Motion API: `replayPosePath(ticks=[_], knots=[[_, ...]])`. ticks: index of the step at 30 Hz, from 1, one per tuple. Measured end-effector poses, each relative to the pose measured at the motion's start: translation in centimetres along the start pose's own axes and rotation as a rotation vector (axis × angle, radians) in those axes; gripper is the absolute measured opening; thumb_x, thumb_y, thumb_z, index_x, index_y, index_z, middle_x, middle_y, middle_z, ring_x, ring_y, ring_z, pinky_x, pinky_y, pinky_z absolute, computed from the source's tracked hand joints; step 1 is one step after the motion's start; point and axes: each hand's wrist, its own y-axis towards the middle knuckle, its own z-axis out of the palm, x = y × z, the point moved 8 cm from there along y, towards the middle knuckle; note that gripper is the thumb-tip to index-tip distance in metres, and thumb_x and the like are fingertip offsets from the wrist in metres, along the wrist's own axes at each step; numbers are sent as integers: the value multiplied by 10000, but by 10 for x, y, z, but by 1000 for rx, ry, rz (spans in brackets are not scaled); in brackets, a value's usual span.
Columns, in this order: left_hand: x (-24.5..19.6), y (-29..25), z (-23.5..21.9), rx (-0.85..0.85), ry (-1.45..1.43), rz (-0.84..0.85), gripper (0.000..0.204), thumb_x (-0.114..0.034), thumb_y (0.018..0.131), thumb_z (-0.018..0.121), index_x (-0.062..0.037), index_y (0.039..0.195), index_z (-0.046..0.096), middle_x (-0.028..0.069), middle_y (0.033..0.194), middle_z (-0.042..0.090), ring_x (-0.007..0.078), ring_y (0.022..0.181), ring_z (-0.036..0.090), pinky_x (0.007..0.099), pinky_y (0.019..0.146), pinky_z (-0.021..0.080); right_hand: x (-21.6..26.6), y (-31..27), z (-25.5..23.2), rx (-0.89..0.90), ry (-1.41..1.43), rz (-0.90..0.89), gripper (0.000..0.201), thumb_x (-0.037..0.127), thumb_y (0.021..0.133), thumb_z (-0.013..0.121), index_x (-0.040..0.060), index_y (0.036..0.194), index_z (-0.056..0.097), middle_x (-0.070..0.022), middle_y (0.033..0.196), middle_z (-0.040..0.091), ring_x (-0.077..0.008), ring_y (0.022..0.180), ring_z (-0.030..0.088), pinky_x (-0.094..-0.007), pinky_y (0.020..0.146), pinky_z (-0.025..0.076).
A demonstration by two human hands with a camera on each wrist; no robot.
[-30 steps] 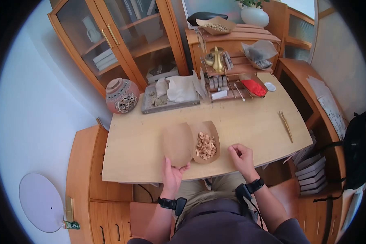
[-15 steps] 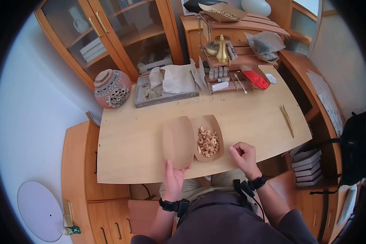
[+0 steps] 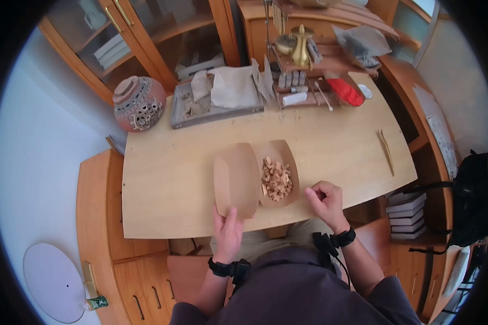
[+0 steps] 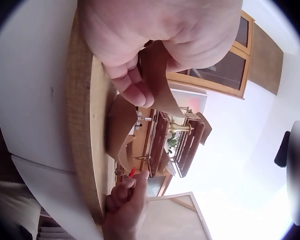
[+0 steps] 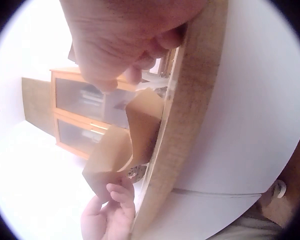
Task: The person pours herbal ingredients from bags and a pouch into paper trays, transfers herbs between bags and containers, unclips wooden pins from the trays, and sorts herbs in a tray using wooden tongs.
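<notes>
In the head view my left hand point(image 3: 228, 235) grips the near end of a brown paper tray point(image 3: 236, 176), its thumb on the inside and its fingers under the rim. This tray holds nothing and is tipped up, as the right wrist view shows. Right beside it a second paper tray point(image 3: 294, 168) sits on the table, with a heap of light brown wood-like chips point(image 3: 277, 179) inside. My right hand point(image 3: 326, 203) rests by the table's front edge to the right of that tray, fingers loosely curled and holding nothing.
Gold tweezers point(image 3: 385, 153) lie on the table point(image 3: 341, 146) at the right. Along the back stand a patterned jar point(image 3: 139, 105), a grey tray point(image 3: 217, 117) with white paper, and a small wooden rack point(image 3: 325, 67) carrying a brass pot point(image 3: 302, 47), vials and a red packet point(image 3: 346, 92).
The head view has shifted, so the table's back items sit higher in it. My left hand has changed its hold, thumb now inside the bare tray, which is tipped more. My right hand stays put.
</notes>
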Motion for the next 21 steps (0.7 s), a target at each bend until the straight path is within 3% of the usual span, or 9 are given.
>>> replayPosePath(ticks=[7, 11, 14, 16, 17, 19, 21], knots=[[-4, -5, -1, -87, 54, -38, 410, -151, 1075, 465, -124, 1476, 382, 102, 1407, 536, 246, 1201, 575, 452, 898, 516, 1, -1, 5, 37, 17, 9, 338, 214, 859, 802, 30, 676, 586, -49, 577, 530, -137, 479, 488, -285, 475, 384], [0, 1, -9, -99, -44, -122, 448, -168, 1096, 420, -93, 1525, 314, 112, 1413, 525, 245, 1231, 574, 440, 899, 532, 15, 3, 10, 93, -145, -7, 366, 306, 862, 796, 61, 677, 596, -40, 572, 554, -166, 485, 539, -294, 485, 419], [-12, 5, -15, -263, 106, -144, 412, -233, 1101, 426, -70, 1477, 395, 97, 1331, 586, 200, 1161, 596, 402, 889, 529, 25, 8, 18, 155, -266, 4, 371, 338, 880, 768, 72, 677, 609, -50, 574, 579, -201, 501, 582, -322, 492, 446], [-29, 11, -27, -336, 656, -88, 373, -218, 1085, 473, -48, 1417, 460, 80, 1147, 643, 132, 955, 639, 315, 747, 552, 25, 10, 24, 200, -320, 5, 370, 340, 892, 751, 73, 677, 614, -61, 576, 592, -223, 511, 600, -340, 496, 459], [-31, 15, -26, -348, 656, -92, 373, -218, 1085, 473, -48, 1417, 460, 80, 1147, 643, 132, 955, 639, 315, 747, 552, 23, 11, 27, 217, -351, 22, 362, 316, 904, 731, 57, 681, 610, -84, 575, 588, -255, 514, 599, -360, 501, 464], [-40, 24, -10, -245, 560, -31, 317, -167, 1066, 505, -40, 1356, 494, 48, 965, 633, 80, 736, 613, 252, 571, 523, 21, 13, 30, 236, -382, 45, 356, 292, 916, 712, 42, 686, 606, -107, 574, 583, -286, 518, 599, -380, 506, 469], [-39, 28, -15, -260, 559, -18, 302, -140, 1055, 514, -39, 1339, 491, 40, 925, 617, 70, 684, 595, 234, 516, 500, 15, 19, 25, 215, -296, 137, 338, 234, 934, 673, 7, 699, 586, -153, 568, 553, -326, 504, 571, -411, 509, 456]])
